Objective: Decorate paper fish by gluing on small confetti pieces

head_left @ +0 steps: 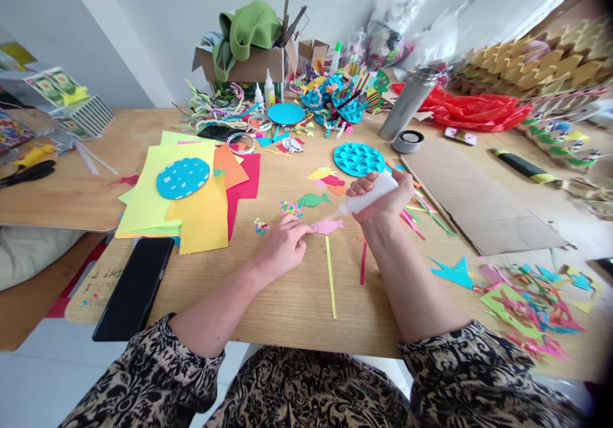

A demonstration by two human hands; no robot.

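The left hand (pixel 286 246) has its index finger stretched out to the head end of the pink fish (pixel 328 226), its other fingers bent; whether they enclose anything I cannot tell. The right hand (pixel 389 207) is wrapped around the bottle (pixel 371 196), just beyond and to the right of the pink fish.

The pink fish lies flat on the worktop (pixel 287 310), well in from the near edge. Between it and that edge runs wood surface, crossed by the yellow strip (pixel 331 281) and, to the fish's right, the red strip (pixel 363 268); the two forearms flank this room. Beyond the fish, space is tighter: the green fish (pixel 313 200) is near, with confetti (pixel 291 208) to the left. Well to the left are paper sheets (pixel 204 227) and, nearer the person, a phone (pixel 136 287) at the worktop's left edge. Well to the right lies cardboard (pixel 483 204).

The pink fish's head points left, tail right, its long axis running roughly along the near edge. The yellow strip runs from its belly towards the person. The bottle slants, nozzle down and left towards the fish; contact is too small to tell.
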